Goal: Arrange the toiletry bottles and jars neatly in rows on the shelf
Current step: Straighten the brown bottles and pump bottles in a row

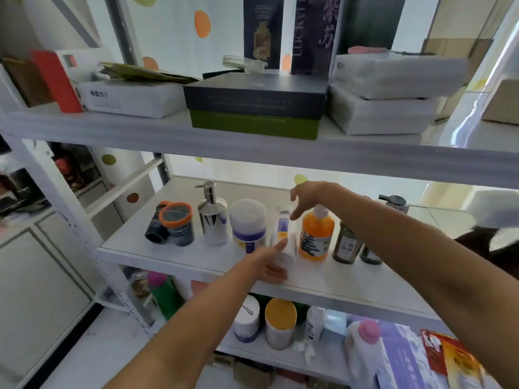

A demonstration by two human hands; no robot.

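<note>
On the middle shelf (196, 262) a row runs left to right: a black tube (154, 230), an orange-lidded jar (177, 224), a silver pump bottle (212, 220), a white jar with a purple band (248, 223), a slim white bottle (283, 230), an orange bottle (316, 237), a brown bottle (346, 247) and a dark bottle (370, 256). My left hand (268, 261) reaches in with fingers spread, its index fingertip against the slim white bottle's lower front. My right hand (307, 197) hovers open above that bottle and the orange bottle's cap, fingers pointing down.
A dark pump head (393, 203) stands behind my right forearm. The upper shelf (140, 130) holds stacked boxes and white packs. The lower shelf carries a yellow-capped jar (280, 322), white bottles and a pink-capped bottle (365, 336). A white cabinet stands at left.
</note>
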